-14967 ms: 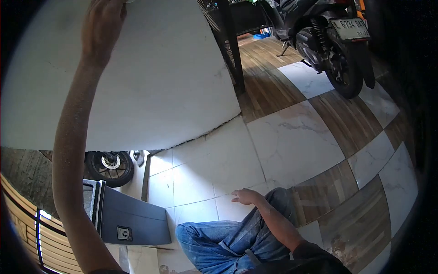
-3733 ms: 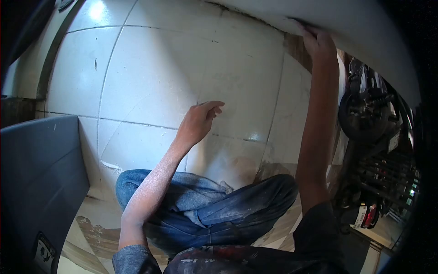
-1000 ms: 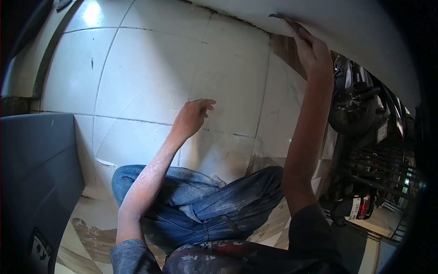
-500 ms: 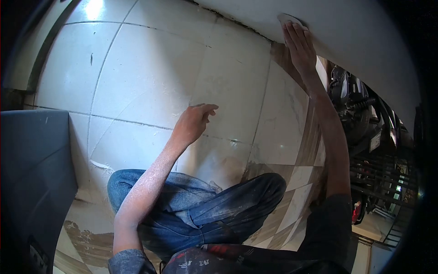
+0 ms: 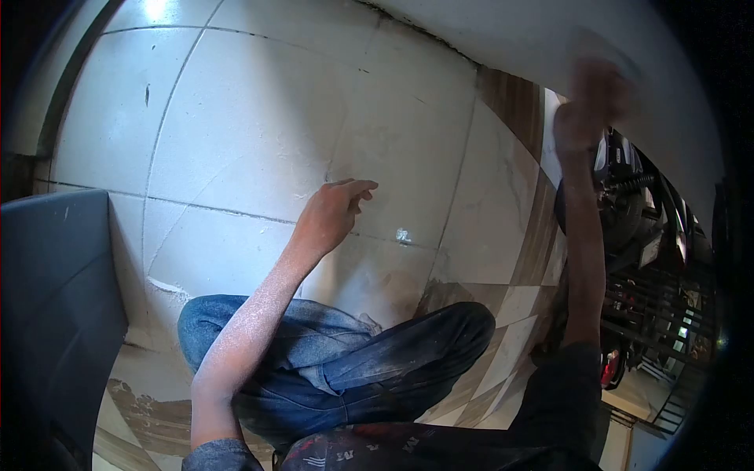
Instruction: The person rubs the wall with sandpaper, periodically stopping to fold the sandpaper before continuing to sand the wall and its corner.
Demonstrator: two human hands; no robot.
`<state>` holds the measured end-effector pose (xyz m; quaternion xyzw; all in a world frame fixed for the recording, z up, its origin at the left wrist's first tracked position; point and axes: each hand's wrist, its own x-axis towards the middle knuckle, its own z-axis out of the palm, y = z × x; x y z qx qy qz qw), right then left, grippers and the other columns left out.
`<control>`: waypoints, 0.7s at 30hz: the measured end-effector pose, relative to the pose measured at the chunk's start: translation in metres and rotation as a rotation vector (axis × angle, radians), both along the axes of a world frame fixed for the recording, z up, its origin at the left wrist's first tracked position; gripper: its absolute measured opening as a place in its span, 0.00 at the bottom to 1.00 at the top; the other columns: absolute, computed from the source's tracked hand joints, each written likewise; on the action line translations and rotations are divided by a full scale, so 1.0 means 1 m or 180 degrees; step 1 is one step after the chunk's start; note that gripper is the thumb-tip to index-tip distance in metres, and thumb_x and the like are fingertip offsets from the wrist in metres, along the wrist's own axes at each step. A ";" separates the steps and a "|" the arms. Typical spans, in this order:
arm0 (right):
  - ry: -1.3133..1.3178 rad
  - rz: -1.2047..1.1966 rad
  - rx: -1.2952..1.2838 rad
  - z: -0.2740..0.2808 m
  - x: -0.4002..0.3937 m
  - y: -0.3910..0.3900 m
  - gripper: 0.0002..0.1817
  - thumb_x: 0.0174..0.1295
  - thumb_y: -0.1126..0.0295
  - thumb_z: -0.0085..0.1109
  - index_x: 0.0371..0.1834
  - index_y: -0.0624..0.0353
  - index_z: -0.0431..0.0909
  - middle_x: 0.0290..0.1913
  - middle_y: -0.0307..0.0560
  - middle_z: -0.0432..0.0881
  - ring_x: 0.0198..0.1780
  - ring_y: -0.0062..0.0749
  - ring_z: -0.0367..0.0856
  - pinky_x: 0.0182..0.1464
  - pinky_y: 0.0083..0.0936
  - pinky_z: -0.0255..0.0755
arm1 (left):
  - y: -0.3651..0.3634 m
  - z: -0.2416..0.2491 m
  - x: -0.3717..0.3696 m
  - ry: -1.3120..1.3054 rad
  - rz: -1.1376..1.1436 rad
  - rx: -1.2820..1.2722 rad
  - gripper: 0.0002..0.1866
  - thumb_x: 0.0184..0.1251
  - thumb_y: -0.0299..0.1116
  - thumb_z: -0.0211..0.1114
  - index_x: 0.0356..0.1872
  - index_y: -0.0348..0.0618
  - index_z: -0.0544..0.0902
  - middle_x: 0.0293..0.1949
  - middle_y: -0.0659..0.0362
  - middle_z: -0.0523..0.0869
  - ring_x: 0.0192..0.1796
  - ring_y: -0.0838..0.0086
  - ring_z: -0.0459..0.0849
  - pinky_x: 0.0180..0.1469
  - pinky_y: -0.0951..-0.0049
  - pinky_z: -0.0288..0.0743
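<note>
My right hand [image 5: 593, 102] is raised at the upper right, against the pale wall [image 5: 518, 39], and smeared by motion. A thin, light piece of sandpaper [image 5: 598, 49] appears as a blur at its fingertips; half a second ago it showed clearly, pressed under the fingers against the wall. My left hand [image 5: 328, 213] hangs above the tiled floor with nothing in it, its index finger stretched out and the others loosely bent. White dust covers the left forearm [image 5: 247, 322].
My crossed legs in jeans [image 5: 393, 353] rest on the floor tiles [image 5: 236, 118]. A dark grey-blue panel [image 5: 63, 267] stands at the left. On the right are a motorcycle [image 5: 628, 188] and a barred metal gate [image 5: 660, 306]. White powder [image 5: 169, 288] lies near my knee.
My right hand has swept right along the wall, taking the sandpaper with it, and is now blurred. The left hand has stayed nearly still.
</note>
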<state>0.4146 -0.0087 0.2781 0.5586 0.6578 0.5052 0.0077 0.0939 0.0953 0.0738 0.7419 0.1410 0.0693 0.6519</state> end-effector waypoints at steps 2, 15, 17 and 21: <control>-0.0676 -0.0597 0.0081 0.003 0.021 -0.012 0.26 0.56 0.77 0.48 0.62 0.63 0.70 0.67 0.57 0.65 0.70 0.52 0.58 0.71 0.50 0.47 | -0.005 -0.001 0.000 0.0007 -0.0085 0.0075 0.19 0.61 0.15 0.51 0.51 0.38 0.79 0.40 0.50 0.85 0.35 0.65 0.85 0.41 0.69 0.79; 0.4694 -0.0489 -0.1932 -0.129 -0.147 -0.059 0.14 0.62 0.71 0.51 0.51 0.55 0.78 0.47 0.52 0.82 0.48 0.44 0.81 0.52 0.32 0.74 | -0.035 0.041 -0.006 -0.0717 0.0643 0.2156 0.30 0.55 0.25 0.67 0.62 0.44 0.72 0.49 0.51 0.83 0.50 0.59 0.83 0.66 0.60 0.63; 0.4448 -0.0415 -0.2606 -0.098 -0.202 -0.068 0.12 0.62 0.71 0.52 0.48 0.55 0.80 0.43 0.50 0.82 0.43 0.44 0.82 0.47 0.33 0.74 | -0.052 0.049 -0.003 -0.0688 0.0259 0.1696 0.33 0.53 0.29 0.70 0.63 0.45 0.70 0.42 0.54 0.86 0.49 0.62 0.84 0.67 0.60 0.61; 0.5477 -0.0543 -0.1939 -0.086 -0.217 -0.086 0.10 0.60 0.72 0.55 0.44 0.58 0.80 0.42 0.49 0.83 0.42 0.44 0.82 0.46 0.34 0.74 | -0.062 0.066 0.002 0.0381 -0.0538 0.0484 0.26 0.57 0.29 0.67 0.59 0.44 0.75 0.40 0.55 0.86 0.46 0.68 0.86 0.53 0.70 0.75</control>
